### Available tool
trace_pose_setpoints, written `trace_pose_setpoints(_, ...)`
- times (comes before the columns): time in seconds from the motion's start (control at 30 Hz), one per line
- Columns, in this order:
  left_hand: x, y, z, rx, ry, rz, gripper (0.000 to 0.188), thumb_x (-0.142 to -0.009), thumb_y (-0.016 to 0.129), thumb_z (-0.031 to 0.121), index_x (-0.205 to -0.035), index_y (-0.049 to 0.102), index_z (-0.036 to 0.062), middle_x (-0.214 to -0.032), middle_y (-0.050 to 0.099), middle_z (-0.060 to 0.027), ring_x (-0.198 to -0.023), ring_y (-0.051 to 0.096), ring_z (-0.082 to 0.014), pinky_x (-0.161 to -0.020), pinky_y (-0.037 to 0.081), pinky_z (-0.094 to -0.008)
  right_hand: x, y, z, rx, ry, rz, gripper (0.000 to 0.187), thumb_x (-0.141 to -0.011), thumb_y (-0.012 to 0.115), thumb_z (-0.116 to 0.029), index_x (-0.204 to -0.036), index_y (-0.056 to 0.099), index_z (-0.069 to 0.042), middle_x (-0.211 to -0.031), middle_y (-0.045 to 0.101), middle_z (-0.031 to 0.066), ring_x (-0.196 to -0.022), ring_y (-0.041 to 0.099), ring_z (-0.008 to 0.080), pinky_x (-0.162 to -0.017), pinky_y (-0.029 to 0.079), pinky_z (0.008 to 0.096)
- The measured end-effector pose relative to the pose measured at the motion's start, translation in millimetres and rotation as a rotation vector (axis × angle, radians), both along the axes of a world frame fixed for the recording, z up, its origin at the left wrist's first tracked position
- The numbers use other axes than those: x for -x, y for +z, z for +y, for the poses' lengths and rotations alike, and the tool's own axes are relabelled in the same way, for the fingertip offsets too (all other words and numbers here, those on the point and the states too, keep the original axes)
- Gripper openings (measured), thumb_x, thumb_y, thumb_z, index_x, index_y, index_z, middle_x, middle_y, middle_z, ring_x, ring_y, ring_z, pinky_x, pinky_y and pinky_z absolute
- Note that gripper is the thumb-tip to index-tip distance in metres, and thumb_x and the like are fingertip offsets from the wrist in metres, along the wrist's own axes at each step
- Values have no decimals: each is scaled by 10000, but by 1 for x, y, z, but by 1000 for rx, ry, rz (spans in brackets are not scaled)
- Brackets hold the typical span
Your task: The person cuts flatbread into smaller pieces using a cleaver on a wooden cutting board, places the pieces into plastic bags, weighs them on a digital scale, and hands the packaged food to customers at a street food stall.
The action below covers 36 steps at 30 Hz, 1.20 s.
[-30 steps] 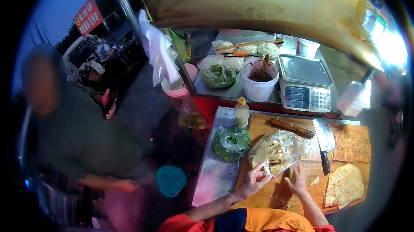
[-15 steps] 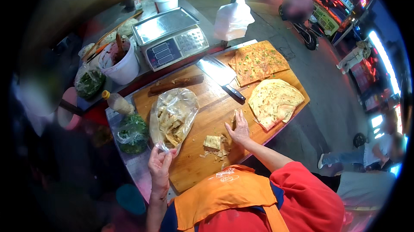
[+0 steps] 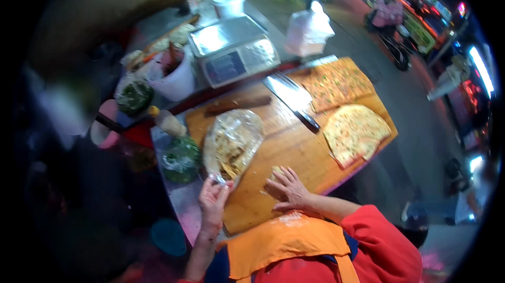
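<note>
Clear bag (image 3: pixel 246 124): on left part of board (image 3: pixel 294 149)
Left hand (image 3: pixel 213 202): pinching bag's rim
Right hand (image 3: pixel 289 191): fingers spread over scraps (image 3: pixel 276 170), amount too blurred to tell
Bagged: bread pieces (image 3: pixel 227 151)
Left out: scraps, two flatbreads (image 3: pixel 357 131)
Cleaver (image 3: pixel 288 92): unheld

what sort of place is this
Probably an outdoor street-food stall: a flatbread on a wooden board, a weighing scale behind, and what looks like a motorbike out beyond.

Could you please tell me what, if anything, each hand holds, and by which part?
Left hand: the clear bag, by its near edge. Right hand: cannot be told.
</note>
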State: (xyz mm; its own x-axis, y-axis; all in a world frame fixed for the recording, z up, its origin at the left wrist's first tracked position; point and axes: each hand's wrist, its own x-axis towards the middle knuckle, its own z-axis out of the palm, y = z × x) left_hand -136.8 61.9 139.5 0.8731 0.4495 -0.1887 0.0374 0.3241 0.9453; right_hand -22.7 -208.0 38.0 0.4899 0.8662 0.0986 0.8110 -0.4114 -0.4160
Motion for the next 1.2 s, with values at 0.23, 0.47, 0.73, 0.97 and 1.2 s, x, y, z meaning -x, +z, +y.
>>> trace_pose_setpoints(0.23, 2, 2, 4, -20, -16, -21, 465, -962, 623, 70, -1367, 424, -46, -1054, 701, -155, -979, 680, -189, -929, 528, -312, -30, -21, 28, -78, 32, -149, 501, -759, 715, -392, -1197, 590, -183, -1185, 528, 145, -1117, 480, 359, -954, 390, 506)
trace_pose_setpoints(0.47, -6, -25, 8, -27, 55, -24, 446, -922, 623, -28, -1337, 462, -47, -1055, 693, -183, -940, 682, -202, -884, 548, -300, -72, -49, 54, -61, -199, -220, 60, -868, 550, -199, -856, 566, -142, -809, 528, 69, -779, 551, 234, -640, 470, 376)
trace_pose_setpoints(0.73, -3, -26, -17, -954, -72, -487, 331, -934, 530, 189, -1165, 653, -14, -1125, 658, -240, -1047, 631, -486, -896, 549, -530, -133, -44, 92, -800, -521, 1739, 242, -918, 693, -416, -878, 640, -183, -654, 528, -49, -465, 358, 27, -393, 220, 202)
trace_pose_setpoints(0.97, -39, 6, -30, -719, -149, -337, 339, -932, 545, 142, -1224, 595, -24, -1099, 663, -233, -991, 650, -410, -900, 540, -473, -75, 75, 175, -800, -647, 2129, 139, -920, 668, -292, -885, 674, -158, -720, 629, -9, -467, 428, 67, -403, 271, 243)
trace_pose_setpoints(1.2, -67, 13, -11, -54, -165, -160, 408, -922, 593, 74, -1298, 511, -62, -1083, 678, -204, -975, 667, -295, -934, 524, -391, -76, 52, 218, -401, -406, 1226, 255, -813, 687, -239, -1020, 700, -91, -902, 677, 143, -773, 592, 252, -656, 445, 364)
